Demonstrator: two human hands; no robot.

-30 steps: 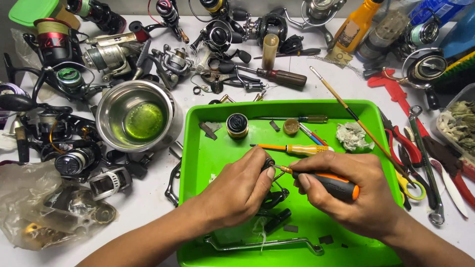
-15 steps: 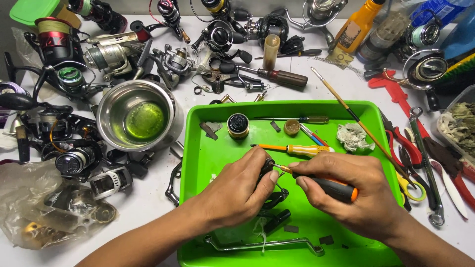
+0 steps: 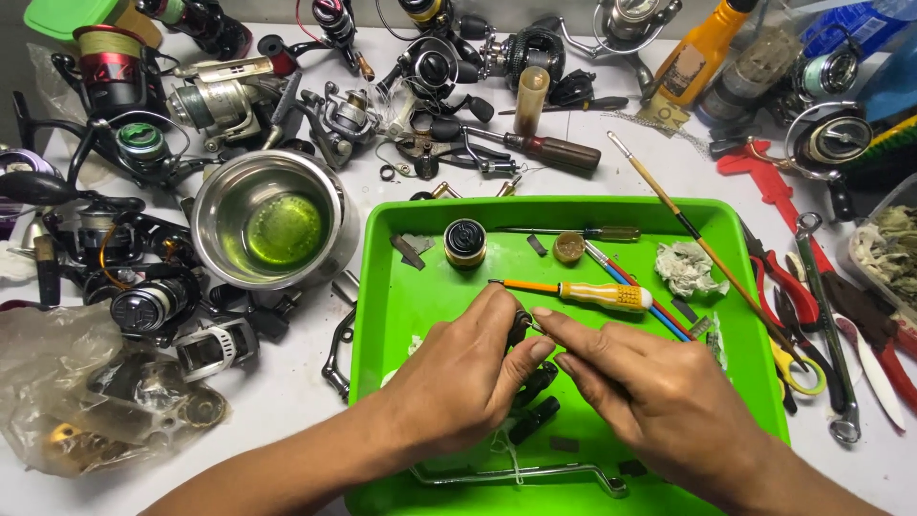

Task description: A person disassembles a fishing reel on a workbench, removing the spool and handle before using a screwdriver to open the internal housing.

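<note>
Both hands work over the green tray (image 3: 401, 296), which serves as the landmark here. The left hand (image 3: 468, 377) curls around a dark reel part (image 3: 527, 382) near the tray's middle, fingers wrapped and gripping it from the left. The right hand (image 3: 659, 392) meets it from the right, thumb and forefinger pinched on something small at the part's top; what they pinch is too small to tell.

To do this well, the left hand probably needs to hold the part steady and low over the tray, so any loose piece drops inside the raised rim.

The tray is glossy plastic with rounded corners. On it, just behind the hands, lies a screwdriver (image 3: 592, 293) with a ribbed yellow handle and an orange shaft. A round black cap (image 3: 465, 242) stands toward the tray's far left corner. Left of the tray sits a polished steel bowl (image 3: 272, 229) holding greenish liquid.
</note>
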